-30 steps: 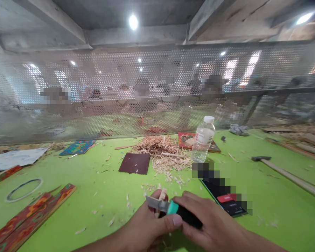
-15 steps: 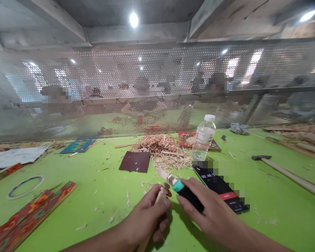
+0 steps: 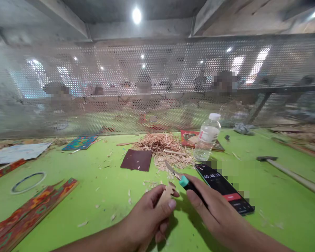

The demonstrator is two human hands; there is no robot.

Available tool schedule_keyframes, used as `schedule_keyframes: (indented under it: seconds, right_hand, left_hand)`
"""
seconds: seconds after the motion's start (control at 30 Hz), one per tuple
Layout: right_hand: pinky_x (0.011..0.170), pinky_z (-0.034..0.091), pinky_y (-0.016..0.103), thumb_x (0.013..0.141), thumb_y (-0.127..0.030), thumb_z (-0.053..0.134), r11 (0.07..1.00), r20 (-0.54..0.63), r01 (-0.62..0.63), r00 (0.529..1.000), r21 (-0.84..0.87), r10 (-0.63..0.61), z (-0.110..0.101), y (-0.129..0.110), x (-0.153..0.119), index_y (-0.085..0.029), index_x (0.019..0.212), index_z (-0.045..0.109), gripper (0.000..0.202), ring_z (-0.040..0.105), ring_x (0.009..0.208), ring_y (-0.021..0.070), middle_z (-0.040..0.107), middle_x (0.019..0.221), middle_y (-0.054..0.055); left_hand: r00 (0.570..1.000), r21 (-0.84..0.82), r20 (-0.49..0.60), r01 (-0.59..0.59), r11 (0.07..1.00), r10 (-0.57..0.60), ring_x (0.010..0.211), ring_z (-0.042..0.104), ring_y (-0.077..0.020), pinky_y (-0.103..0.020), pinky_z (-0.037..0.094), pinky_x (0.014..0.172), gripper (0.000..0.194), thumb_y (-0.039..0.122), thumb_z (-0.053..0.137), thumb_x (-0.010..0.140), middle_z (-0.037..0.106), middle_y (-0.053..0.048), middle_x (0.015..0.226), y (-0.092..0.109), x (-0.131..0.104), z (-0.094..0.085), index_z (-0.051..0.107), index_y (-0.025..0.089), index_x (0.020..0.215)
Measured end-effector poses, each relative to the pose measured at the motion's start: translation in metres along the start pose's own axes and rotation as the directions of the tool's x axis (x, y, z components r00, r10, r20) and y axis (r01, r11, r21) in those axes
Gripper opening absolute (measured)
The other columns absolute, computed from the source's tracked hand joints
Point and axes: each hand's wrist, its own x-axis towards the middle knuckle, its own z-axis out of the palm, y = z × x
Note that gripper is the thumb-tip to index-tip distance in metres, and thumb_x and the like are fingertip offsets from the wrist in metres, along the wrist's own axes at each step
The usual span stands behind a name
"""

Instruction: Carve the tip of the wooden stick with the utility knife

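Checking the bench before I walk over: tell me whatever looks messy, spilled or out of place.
Wood shavings are heaped mid-table and scattered over the green table, right up to the phone. The right hand holds a knife, blade bare and pointing away; the left hand grips a wood piece. Nothing looks broken.

The right hand point(image 3: 212, 213) has drawn the knife point(image 3: 185, 180) off the wooden piece point(image 3: 166, 194), its blade now pointing away. The left hand point(image 3: 147, 218) has shifted slightly right with the piece.
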Motion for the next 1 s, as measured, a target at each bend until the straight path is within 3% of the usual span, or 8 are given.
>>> schedule_keyframes:
  seconds: [0.2,0.33,0.53,0.67,0.9,1.0]
  right_hand:
    - [0.108,0.056,0.059,0.112,-0.052,0.04,0.996,-0.001,0.064,0.998,-0.067,-0.065,-0.0006,0.001,-0.0013,-0.018,0.144,0.058,0.05,0.068,0.132,0.037,0.07,0.143,0.024]
    - [0.097,0.061,0.051,0.112,-0.048,0.042,0.989,-0.019,0.096,0.995,-0.112,-0.098,-0.0013,0.0042,0.0003,-0.022,0.136,0.061,0.04,0.074,0.119,0.0348,0.076,0.13,0.021]
    - [0.079,0.061,0.042,0.112,-0.047,0.04,0.982,0.018,0.124,0.992,-0.14,-0.123,-0.0037,0.0068,0.0024,-0.027,0.121,0.062,0.031,0.078,0.098,0.031,0.08,0.111,0.014]
    - [0.074,0.059,0.043,0.112,-0.047,0.038,0.979,0.061,0.118,0.992,-0.167,-0.109,-0.0048,0.0058,0.0021,-0.028,0.111,0.06,0.029,0.077,0.088,0.0295,0.079,0.102,0.011]
    - [0.063,0.058,0.036,0.112,-0.044,0.04,0.964,0.007,0.156,0.987,-0.215,-0.158,-0.007,0.0043,0.0021,-0.028,0.105,0.063,0.03,0.078,0.078,0.0271,0.081,0.093,0.009]
    - [0.06,0.058,0.035,0.112,-0.044,0.036,0.964,0.006,0.174,0.984,-0.201,-0.177,-0.008,-0.0021,0.0016,-0.026,0.098,0.063,0.036,0.076,0.068,0.0247,0.079,0.083,0.007]
  left_hand:
    - [1.0,-0.027,0.001,-0.005,1.0,0.005,0.034,0.039,-0.0067,-0.017,0.03,0.034,0.059,0.063,0.077,0.09,0.052,0.012,0.049,-0.0028,0.0017,0.0,0.057,0.018,0.123]
    - [1.0,-0.063,-0.018,0.009,0.998,-0.01,0.035,0.038,-0.0028,-0.016,0.024,0.032,0.056,0.065,0.082,0.085,0.055,0.012,0.063,-0.0025,0.0025,0.0002,0.056,0.022,0.111]
    - [1.0,-0.054,0.009,0.023,0.998,-0.022,0.037,0.034,-0.0027,-0.017,0.022,0.034,0.058,0.07,0.081,0.083,0.045,0.014,0.058,0.0032,0.0022,0.003,0.051,0.024,0.102]
    - [1.0,-0.107,0.0,0.02,0.994,-0.02,0.039,0.035,-0.0017,-0.018,0.02,0.037,0.06,0.072,0.081,0.08,0.044,0.013,0.062,0.0037,0.0029,0.0068,0.048,0.025,0.097]
    - [0.998,-0.055,0.035,0.047,0.997,-0.045,0.036,0.031,-0.0057,-0.019,0.023,0.036,0.046,0.06,0.075,0.087,0.041,0.015,0.05,0.0,0.0032,0.0026,0.046,0.027,0.101]
    - [0.996,-0.027,0.043,0.075,0.997,-0.073,0.037,0.029,-0.006,-0.017,0.024,0.036,0.052,0.063,0.078,0.084,0.04,0.016,0.049,0.0009,0.0023,0.0004,0.042,0.029,0.1]
